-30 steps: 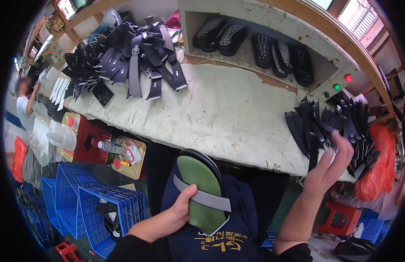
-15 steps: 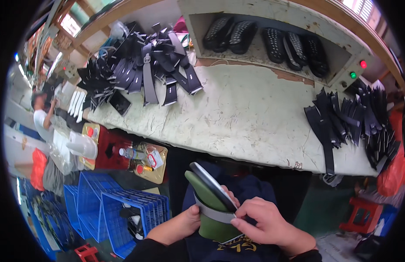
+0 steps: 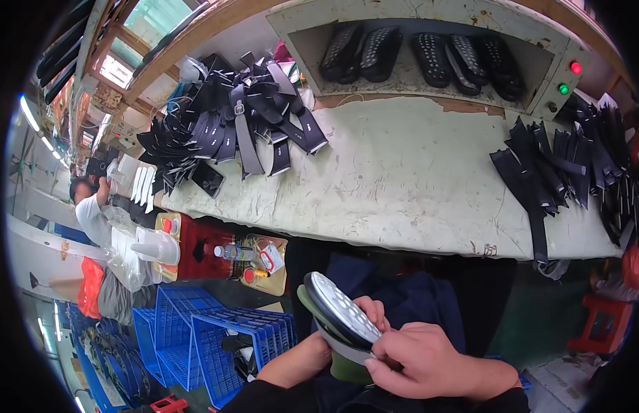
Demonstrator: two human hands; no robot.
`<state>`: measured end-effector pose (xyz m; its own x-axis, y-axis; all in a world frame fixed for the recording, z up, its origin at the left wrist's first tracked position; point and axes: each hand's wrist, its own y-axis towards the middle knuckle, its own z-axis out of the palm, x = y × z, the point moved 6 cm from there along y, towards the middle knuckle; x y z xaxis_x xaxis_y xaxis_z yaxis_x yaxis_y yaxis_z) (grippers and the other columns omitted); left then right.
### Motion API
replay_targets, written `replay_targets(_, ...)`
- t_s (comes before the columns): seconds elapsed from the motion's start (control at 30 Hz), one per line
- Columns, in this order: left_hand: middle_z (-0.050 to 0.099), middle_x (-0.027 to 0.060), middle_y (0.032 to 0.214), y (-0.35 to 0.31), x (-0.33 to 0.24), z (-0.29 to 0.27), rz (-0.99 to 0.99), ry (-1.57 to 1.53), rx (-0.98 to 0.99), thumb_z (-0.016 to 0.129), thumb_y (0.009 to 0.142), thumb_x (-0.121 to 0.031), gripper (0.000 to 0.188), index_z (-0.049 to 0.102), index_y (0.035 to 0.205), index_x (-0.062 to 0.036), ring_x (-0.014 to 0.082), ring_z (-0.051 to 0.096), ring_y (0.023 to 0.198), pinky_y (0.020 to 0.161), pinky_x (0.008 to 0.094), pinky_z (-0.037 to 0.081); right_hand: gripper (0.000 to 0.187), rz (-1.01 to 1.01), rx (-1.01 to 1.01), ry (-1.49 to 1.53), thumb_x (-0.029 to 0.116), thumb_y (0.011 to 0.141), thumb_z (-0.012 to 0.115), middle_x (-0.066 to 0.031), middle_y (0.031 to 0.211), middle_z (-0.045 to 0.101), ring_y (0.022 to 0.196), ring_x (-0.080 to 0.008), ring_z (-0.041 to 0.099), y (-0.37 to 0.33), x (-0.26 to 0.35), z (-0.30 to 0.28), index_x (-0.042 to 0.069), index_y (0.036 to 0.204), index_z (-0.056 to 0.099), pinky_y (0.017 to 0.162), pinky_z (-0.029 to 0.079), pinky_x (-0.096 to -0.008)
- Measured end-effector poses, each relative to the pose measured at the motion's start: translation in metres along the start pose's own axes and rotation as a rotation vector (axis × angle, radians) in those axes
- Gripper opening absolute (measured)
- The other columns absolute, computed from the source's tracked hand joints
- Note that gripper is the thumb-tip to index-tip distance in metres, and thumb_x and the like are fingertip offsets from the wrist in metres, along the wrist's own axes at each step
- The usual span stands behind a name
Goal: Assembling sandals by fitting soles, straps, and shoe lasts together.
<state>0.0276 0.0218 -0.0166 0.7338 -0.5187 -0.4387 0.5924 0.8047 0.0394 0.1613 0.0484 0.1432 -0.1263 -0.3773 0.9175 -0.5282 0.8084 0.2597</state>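
Above my lap, my left hand [image 3: 311,352] is wrapped round a shoe sole [image 3: 341,308] with a dark rim and a pale, dotted face. Its fingertips show at the sole's far edge. A green sole-shaped piece [image 3: 312,308] lies against the sole on its left side. Around both runs a grey strap [image 3: 347,350]. My right hand [image 3: 423,358] pinches the strap between thumb and forefinger at the sole's right edge. The lower end of the green piece is partly hidden behind the strap and my hands.
A pale worktable [image 3: 402,179] bears a pile of black straps [image 3: 223,124] at left and another bundle [image 3: 540,172] at right. Dotted soles stand in a metal box [image 3: 416,69] behind. Blue crates [image 3: 223,344] sit at lower left, a red stool [image 3: 602,323] at right. A person [image 3: 92,206] works far left.
My hands have tilted the sole so that its dotted face now shows more. The green piece has turned mostly out of sight. My view has shifted slightly left.
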Motion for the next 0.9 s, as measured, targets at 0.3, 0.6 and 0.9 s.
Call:
replay_targets(0.3, 0.052, 0.0098, 0.112, 0.009, -0.002, 0.008, -0.018, -0.09, 0.205, 0.095, 0.058, -0.053, 0.084, 0.054, 0.113, -0.0051, 0.0282, 0.057, 0.115, 0.106, 0.0447, 0.044, 0.014, -0.05, -0.022, 0.033, 0.011, 0.083, 0.075, -0.0026, 0.059, 0.054, 0.05, -0.0212, 0.058, -0.005, 0.0, 0.003, 0.008, 0.079, 0.062, 0.052, 0.048, -0.0318)
replay_targets(0.6, 0.055, 0.0129, 0.105, 0.005, -0.007, 0.014, -0.143, -0.109, 0.091, 0.089, 0.069, -0.055, 0.068, 0.06, 0.105, -0.0043, 0.0389, 0.06, 0.115, 0.106, 0.054, 0.045, 0.013, -0.05, 0.088, 0.112, 0.013, 0.087, 0.075, -0.0039, 0.062, 0.056, 0.054, -0.0221, 0.06, -0.004, 0.0, 0.006, 0.008, 0.084, 0.064, 0.055, 0.049, -0.0329)
replay_targets(0.9, 0.055, 0.0123, 0.098, 0.004, -0.016, 0.031, -0.103, 0.004, 0.05, 0.073, 0.092, -0.036, 0.034, 0.06, 0.097, -0.0049, 0.0317, 0.062, 0.105, 0.109, 0.0553, 0.044, 0.012, 0.025, 0.132, 0.377, 0.017, 0.095, 0.07, -0.004, 0.067, 0.057, 0.059, -0.0245, 0.059, -0.014, -0.015, 0.021, 0.007, 0.093, 0.064, 0.068, 0.051, -0.0327)
